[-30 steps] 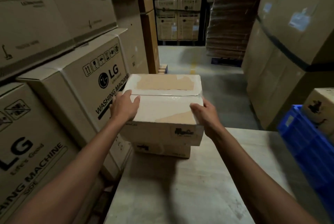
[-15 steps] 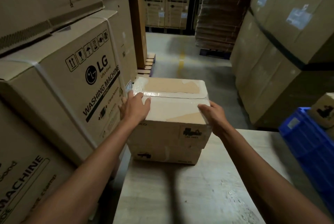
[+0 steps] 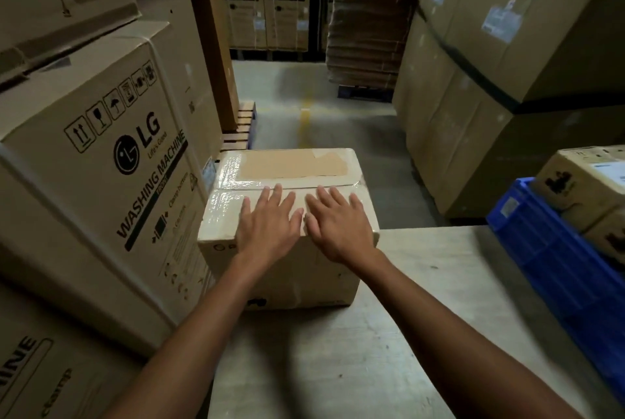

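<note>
- A person's left hand and right hand lie flat, palms down, on top of a taped cardboard box in a dim warehouse aisle.
- Both hands are open: the fingers are straight and slightly spread and grip nothing. The 2 thumbs lie close together near the box's front edge.
- The fingertips of the left hand reach the seam that runs across the lid.
- The box stands upright at the far left corner of a pale wooden table. Its top is glossy with clear tape around a bare brown patch.
- The box's left side is just beside a large carton printed "LG" and "WASHING MACHINE". That carton is 1 of several stacked along the left of the aisle.
- A blue plastic crate rests at the right edge of the table, well apart from the box, and holds smaller cardboard boxes.
- Beyond the table, a yellow line runs along the grey concrete floor.
- A wooden pallet shows behind the box on the left.
- A tall stack of flattened cardboard stands farther back.
- Large strapped cartons rise on the right.
</note>
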{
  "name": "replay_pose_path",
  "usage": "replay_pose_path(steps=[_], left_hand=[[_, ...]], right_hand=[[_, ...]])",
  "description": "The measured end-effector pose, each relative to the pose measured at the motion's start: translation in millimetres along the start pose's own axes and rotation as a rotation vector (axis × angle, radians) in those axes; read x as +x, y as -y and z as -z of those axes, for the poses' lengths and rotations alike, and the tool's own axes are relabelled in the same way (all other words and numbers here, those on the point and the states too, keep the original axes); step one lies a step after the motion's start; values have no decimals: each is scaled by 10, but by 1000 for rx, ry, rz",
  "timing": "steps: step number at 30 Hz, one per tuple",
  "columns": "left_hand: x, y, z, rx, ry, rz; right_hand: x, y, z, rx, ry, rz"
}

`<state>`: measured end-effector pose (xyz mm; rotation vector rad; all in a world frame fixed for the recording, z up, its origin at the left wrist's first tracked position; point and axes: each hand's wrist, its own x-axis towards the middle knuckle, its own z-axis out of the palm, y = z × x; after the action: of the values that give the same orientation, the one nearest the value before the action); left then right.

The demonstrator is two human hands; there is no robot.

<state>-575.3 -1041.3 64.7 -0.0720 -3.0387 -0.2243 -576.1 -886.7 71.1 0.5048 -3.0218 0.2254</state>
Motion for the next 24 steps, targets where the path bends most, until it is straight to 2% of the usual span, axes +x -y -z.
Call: replay_pose_path(steps=[3, 6, 11, 17, 24], left_hand=[[-59, -20, 8, -64, -79, -69], [-181, -135, 90, -284, -210, -211], [-402, -820, 261, -448, -284, -424], [-970, -2215, 184, -585, -128, -672], [-2344, -4216, -102, -736, 126, -972]], right_hand=[[-59, -15, 76, 209, -43, -51], [-272, -80, 264, 490, -178, -154], [-1006, -485, 540, 499, -349, -291], [-2581, -1335, 805, 527, -493, -591], [-5057, -2160, 950, 538, -658, -1047]])
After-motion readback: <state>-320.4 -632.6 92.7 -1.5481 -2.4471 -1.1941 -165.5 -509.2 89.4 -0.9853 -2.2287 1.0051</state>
